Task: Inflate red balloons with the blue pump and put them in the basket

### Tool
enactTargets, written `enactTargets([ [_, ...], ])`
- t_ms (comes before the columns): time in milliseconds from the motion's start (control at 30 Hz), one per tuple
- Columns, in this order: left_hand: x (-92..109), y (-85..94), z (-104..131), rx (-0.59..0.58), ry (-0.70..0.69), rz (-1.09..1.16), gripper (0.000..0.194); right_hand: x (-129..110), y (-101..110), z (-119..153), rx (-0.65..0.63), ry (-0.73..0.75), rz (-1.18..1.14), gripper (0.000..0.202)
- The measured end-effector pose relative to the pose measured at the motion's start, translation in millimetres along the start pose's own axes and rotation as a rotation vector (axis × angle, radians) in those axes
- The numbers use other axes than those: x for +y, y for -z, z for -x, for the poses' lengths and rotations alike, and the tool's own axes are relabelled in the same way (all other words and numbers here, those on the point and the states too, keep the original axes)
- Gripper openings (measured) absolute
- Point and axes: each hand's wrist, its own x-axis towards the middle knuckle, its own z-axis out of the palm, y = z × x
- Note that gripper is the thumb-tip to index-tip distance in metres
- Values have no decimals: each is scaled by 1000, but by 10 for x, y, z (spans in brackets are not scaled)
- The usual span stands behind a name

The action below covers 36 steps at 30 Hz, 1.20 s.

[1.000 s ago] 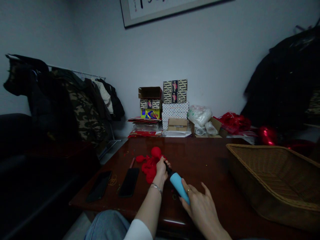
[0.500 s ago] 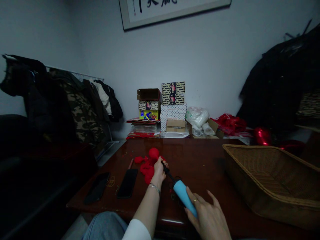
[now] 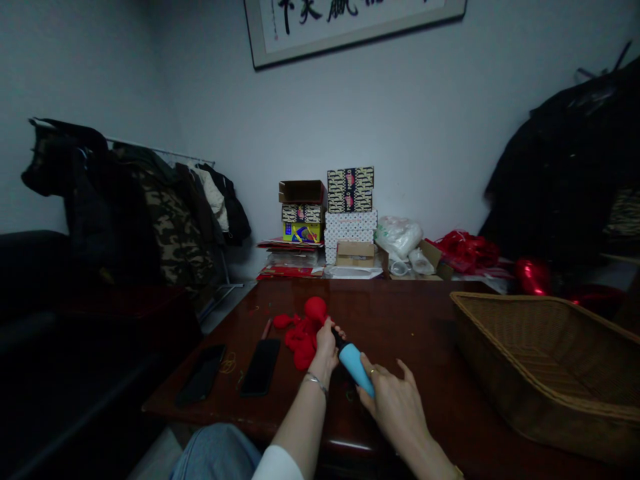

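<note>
Two hands are working a blue pump beside red balloons.
The left hand (image 3: 327, 341) is gripping the black nozzle end of the pump (image 3: 356, 368); the right hand (image 3: 397, 403) is gripping its blue body, with red balloons (image 3: 303, 340) lying beyond the pump.

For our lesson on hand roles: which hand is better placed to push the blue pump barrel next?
Probably the right hand: it grips the blue barrel, while the left hand holds the black end by the red balloon.

Red balloon (image 3: 315, 309) neck, blue pump (image 3: 356, 368) tip hidden in left hand (image 3: 327, 343); framed calligraphy (image 3: 350, 20), basket (image 3: 545, 380) cut off.
</note>
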Motion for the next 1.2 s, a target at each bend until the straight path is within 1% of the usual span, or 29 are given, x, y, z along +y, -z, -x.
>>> enactTargets([
  [167,64,6,-21,21,-29,-36,26,-43,-1,-5,-1,-2,2,47],
  [300,118,24,-75,20,-60,-61,27,-43,0,83,2,10,-4,49],
  [400,152,41,-120,-4,-63,-52,29,-6,9,186,34,24,-16,50],
  [500,197,52,-146,-11,-52,-38,30,86,6,313,51,32,-27,50],
  [633,262,54,-143,2,-66,-7,28,288,-48,478,27,88,-70,53],
  [733,273,40,-121,9,-64,-4,27,388,-69,539,35,113,-70,51],
  [833,255,17,-101,15,-40,6,27,355,-10,516,37,86,-59,50],
  [900,243,7,-96,11,-28,20,28,283,59,470,31,42,-51,49],
  [1000,232,16,-103,-1,-35,32,29,177,138,392,20,19,-36,48],
  [1200,173,74,-106,-19,-58,63,28,82,130,250,34,29,13,47],
])
